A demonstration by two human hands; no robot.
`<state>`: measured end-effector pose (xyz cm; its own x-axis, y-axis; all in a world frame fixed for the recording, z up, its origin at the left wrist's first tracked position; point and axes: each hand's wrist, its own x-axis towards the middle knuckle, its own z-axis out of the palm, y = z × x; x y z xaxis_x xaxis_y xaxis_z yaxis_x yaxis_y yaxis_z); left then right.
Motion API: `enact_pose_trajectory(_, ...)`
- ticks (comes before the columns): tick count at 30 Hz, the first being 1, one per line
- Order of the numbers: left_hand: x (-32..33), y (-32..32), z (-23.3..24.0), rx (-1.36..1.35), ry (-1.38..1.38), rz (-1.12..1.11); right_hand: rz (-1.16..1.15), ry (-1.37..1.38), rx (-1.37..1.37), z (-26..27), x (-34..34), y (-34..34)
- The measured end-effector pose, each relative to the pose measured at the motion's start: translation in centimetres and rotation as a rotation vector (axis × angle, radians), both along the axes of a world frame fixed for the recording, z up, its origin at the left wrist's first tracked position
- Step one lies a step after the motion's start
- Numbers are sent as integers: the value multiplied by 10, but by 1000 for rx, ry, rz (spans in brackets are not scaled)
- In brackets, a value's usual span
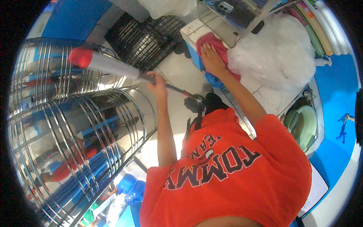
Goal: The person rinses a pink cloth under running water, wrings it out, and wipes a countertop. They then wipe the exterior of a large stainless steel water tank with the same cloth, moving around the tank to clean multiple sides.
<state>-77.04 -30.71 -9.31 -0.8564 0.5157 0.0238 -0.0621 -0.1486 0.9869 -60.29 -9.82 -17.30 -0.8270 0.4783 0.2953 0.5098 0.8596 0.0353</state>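
Note:
My left hand [157,84] grips the dark shaft of a pole [173,88], a mop or broom handle by its look. Its upper part is a pale sleeve [114,66] with a red end [81,57], blurred and pointing up to the left. The lower end comes down near my dark footwear [214,102]. My right hand [213,60] lies flat, fingers spread, on a dark pink cloth [204,38] over the white tiled counter [256,98]. Part of the cloth hangs towards the counter's front edge.
A large clear plastic bag [272,54] stands right of the cloth, beside a glass-sided case [217,24]. A green basin [302,127] sits in a sink recess. Black plastic crates [144,42] stand ahead on the floor. Shiny metal wire-framed racks [85,133] crowd the left.

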Motion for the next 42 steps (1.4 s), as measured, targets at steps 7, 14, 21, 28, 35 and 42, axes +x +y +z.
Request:
enact_pose_trajectory(7,-12,-42,12,75,-21,133,-13,101,-21,-13,-125,67)
enact_pose_trajectory(14,-9,-39,15,78,-74,113,-59,13,-55,-2,-52,20)
enact_pose_trajectory(21,20,-14,13,-42,-2,-10,-145,-30,-185,13,159,-104)
enact_pose_trajectory(28,123,33,15,-61,117,-467,-294,-14,-414,46,319,-199)
enact_pose_trajectory(35,162,3,25,-73,120,-498,-261,-79,-283,44,322,-192)
enact_pose_trajectory(42,134,-51,22,100,62,-283,-85,-144,-101,32,212,-123)
